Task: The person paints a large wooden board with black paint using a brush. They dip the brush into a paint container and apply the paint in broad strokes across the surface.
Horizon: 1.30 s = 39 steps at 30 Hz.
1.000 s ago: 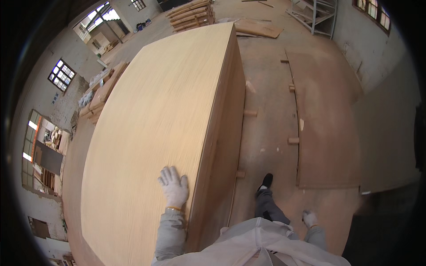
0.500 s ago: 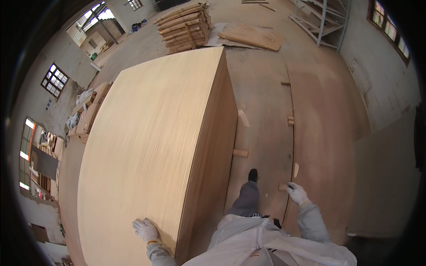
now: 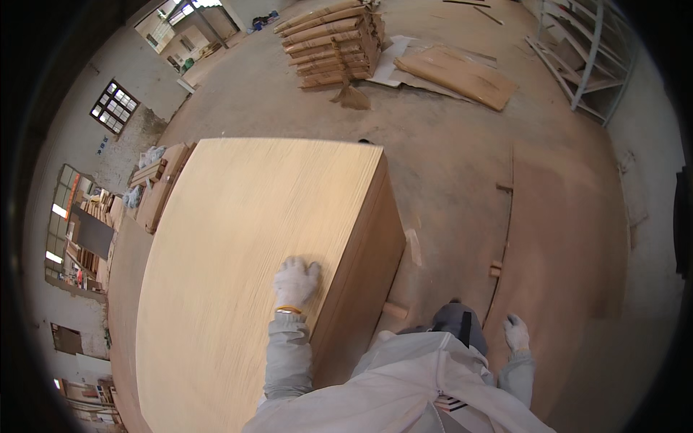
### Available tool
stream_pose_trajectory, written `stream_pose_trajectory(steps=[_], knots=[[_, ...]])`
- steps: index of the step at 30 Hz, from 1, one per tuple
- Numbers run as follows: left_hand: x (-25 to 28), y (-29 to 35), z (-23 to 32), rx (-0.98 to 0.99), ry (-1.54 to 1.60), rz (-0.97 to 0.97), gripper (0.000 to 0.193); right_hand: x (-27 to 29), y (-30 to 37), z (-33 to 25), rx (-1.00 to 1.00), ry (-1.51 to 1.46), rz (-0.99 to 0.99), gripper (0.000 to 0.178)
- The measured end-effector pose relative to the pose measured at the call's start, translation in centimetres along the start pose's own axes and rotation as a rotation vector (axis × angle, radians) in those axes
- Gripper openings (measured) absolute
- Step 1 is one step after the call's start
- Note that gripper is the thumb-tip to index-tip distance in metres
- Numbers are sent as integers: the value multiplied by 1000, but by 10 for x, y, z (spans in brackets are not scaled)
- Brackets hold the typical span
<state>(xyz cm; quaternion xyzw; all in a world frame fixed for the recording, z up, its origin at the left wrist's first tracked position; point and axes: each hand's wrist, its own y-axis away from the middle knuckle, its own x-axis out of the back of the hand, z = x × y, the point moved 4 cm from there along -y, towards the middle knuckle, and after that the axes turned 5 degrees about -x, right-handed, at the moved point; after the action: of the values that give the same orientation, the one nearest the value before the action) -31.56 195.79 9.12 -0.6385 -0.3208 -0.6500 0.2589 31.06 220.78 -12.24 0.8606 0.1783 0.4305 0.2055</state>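
A large stack of wooden panels with a pale, grained top sheet stands to my left and ahead. My left hand, in a white glove with a yellow cuff, rests on the top sheet near its right edge. Its fingers are apart and it holds nothing. Over on the right, my right hand, gloved too, hangs at my side with loosely bent fingers. I see nothing in it. It is nearest to the brown sheet surface low on the right.
Low brown sheets lie along the right, with small wood blocks at their edge. Another block juts from under the stack. Ahead are wrapped packages, a flat brown sheet and a metal rack.
I have moved forward along the stack, and its far edge looks nearer. My left hand has slid forward toward the right edge. My right hand has swung back toward my body.
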Motion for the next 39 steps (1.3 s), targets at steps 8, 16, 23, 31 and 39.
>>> stream_pose_trajectory(steps=[8, 16, 23, 31, 39], knots=[[10, -147, 191, 9, -143, 375, 62, 52, -247, -33, -148, 99, -211, 46], [-2, -233, 296, 338, -53, 189, 94, 183, -551, -269, 265, 166, -221, 43], [-17, -348, 348, 689, -2, 235, 81, 206, -732, -437, 290, 47, -378, 44], [-52, -690, 495, 282, 614, -376, 52, 223, -854, -476, 0, 132, -458, 43], [-143, -837, 530, 584, 946, -517, 50, 223, -972, -435, -456, -552, -254, 26]])
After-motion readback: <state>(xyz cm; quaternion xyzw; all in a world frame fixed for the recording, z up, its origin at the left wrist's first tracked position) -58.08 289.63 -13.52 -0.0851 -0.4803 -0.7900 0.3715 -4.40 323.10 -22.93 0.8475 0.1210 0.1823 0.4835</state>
